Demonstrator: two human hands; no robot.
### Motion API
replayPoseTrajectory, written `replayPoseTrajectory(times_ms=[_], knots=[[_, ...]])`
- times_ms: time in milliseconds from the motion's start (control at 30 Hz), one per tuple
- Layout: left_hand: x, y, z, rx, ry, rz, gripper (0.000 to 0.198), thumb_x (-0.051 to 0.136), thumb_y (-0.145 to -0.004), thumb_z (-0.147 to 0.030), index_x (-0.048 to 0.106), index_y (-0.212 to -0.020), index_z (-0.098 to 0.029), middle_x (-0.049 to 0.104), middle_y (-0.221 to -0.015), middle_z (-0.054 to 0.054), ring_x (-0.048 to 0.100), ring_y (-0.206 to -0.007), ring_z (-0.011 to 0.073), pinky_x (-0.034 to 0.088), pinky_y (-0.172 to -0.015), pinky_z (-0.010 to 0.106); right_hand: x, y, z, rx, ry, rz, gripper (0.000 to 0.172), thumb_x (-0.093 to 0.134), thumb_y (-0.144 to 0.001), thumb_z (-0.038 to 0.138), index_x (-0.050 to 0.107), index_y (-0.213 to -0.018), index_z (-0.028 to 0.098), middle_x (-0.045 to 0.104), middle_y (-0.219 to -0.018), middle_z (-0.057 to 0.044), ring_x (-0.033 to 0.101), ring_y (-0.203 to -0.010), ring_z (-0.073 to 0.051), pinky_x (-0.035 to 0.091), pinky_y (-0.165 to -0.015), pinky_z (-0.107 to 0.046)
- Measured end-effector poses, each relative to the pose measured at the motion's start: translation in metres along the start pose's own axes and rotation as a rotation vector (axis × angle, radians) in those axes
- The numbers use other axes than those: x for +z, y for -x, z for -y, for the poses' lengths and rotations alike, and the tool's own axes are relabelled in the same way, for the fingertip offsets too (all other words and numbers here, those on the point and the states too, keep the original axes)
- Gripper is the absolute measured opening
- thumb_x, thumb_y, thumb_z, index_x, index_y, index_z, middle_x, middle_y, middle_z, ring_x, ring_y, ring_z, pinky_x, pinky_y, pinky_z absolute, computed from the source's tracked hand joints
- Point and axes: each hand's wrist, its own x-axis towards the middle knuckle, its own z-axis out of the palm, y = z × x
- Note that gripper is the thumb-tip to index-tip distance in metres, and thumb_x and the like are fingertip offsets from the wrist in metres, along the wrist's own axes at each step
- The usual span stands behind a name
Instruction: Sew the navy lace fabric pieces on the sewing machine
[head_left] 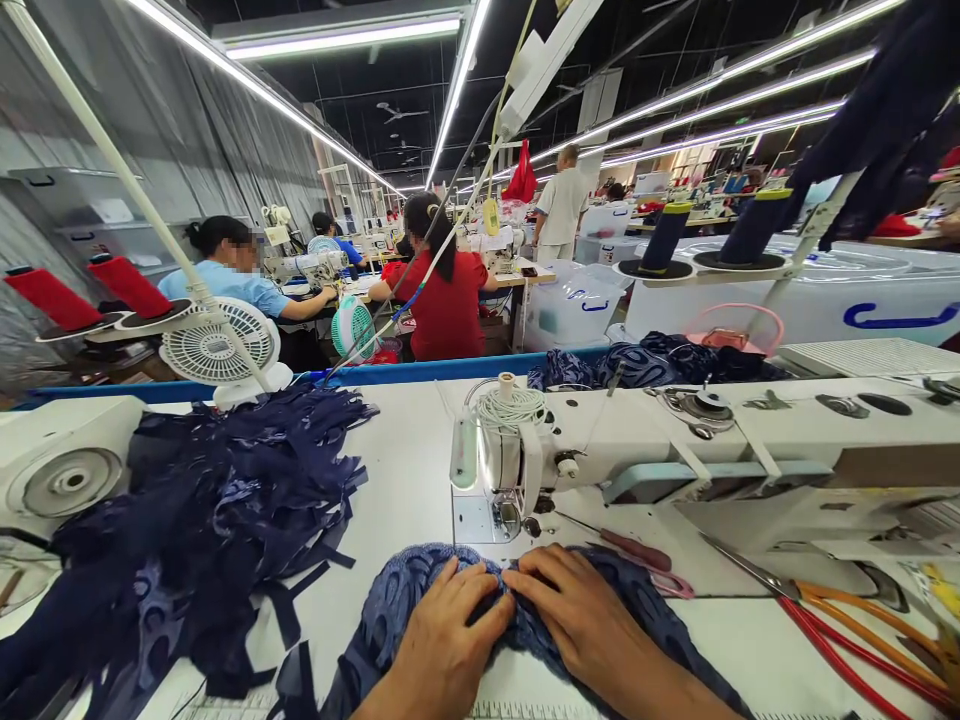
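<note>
Navy patterned lace fabric [390,602] lies bunched on the white table just in front of a sewing machine [585,415]. My left hand [448,632] grips it from the left, fingertips pressed near its upper edge with the thumb alongside. From the other side, my right hand [579,612] pinches the same fabric, its fingertips almost meeting the left ones. The metal needle plate [474,516] sits just beyond my fingers, and the fabric's upper edge comes close to it. What lies under my palms is hidden.
A heap of navy fabric strips [247,520] covers the table's left. Right of my hands lie a screwdriver [637,552] and orange-handled scissors [817,592]. More navy fabric [637,360] is piled behind the machine. Co-workers sit farther off, beyond a small white fan [221,340].
</note>
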Motion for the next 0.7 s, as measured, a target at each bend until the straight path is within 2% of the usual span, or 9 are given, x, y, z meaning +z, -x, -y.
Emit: replayPoseTrajectory(times_ms=[233,400,533,600,700], knots=[[0.0,0.0,0.001,0.025,-0.04,-0.029,0.037,0.03,-0.102,-0.014,0.064,-0.117,-0.015,0.072,-0.108,0.007,0.069,-0.106,0.0226,0.059,-0.091,0.042,-0.002,0.008,-0.009,-0.047,-0.085,-0.045,0.038,0.033,-0.097,0.003,0.057,-0.119,0.022,0.057,-0.104,-0.007,0.054,-0.096,-0.022,0.047,-0.086,-0.035],[0.003,0.0,0.003,0.019,-0.054,-0.056,0.033,0.035,-0.098,-0.009,0.064,-0.113,-0.013,0.073,-0.106,0.006,0.069,-0.104,0.0206,0.058,-0.094,0.038,-0.001,0.002,-0.004,-0.09,0.063,0.004,0.042,0.034,-0.091,-0.001,0.058,-0.118,0.02,0.055,-0.1,-0.008,0.053,-0.089,-0.024,0.046,-0.077,-0.035],[0.005,0.001,0.003,0.043,-0.101,-0.076,0.034,0.036,-0.096,-0.007,0.066,-0.111,-0.013,0.072,-0.109,0.006,0.069,-0.104,0.0206,0.057,-0.095,0.037,0.003,-0.002,-0.005,-0.099,0.111,-0.006,0.047,0.036,-0.083,-0.006,0.058,-0.115,0.02,0.055,-0.102,-0.008,0.052,-0.09,-0.024,0.044,-0.079,-0.034],[0.007,0.003,0.002,0.029,-0.123,-0.104,0.034,0.037,-0.093,-0.006,0.067,-0.109,-0.014,0.073,-0.11,0.004,0.068,-0.105,0.0199,0.053,-0.099,0.036,0.007,-0.001,-0.007,-0.095,0.124,-0.005,0.046,0.036,-0.083,-0.007,0.057,-0.113,0.02,0.055,-0.102,-0.007,0.05,-0.09,-0.024,0.042,-0.078,-0.033],[0.01,0.005,0.0,-0.031,-0.131,-0.157,0.032,0.039,-0.093,-0.007,0.068,-0.103,-0.016,0.073,-0.108,0.001,0.067,-0.105,0.0177,0.04,-0.113,0.037,0.012,0.001,-0.011,-0.102,0.128,-0.008,0.047,0.033,-0.084,-0.008,0.057,-0.114,0.02,0.055,-0.103,-0.007,0.049,-0.09,-0.024,0.041,-0.078,-0.035]])
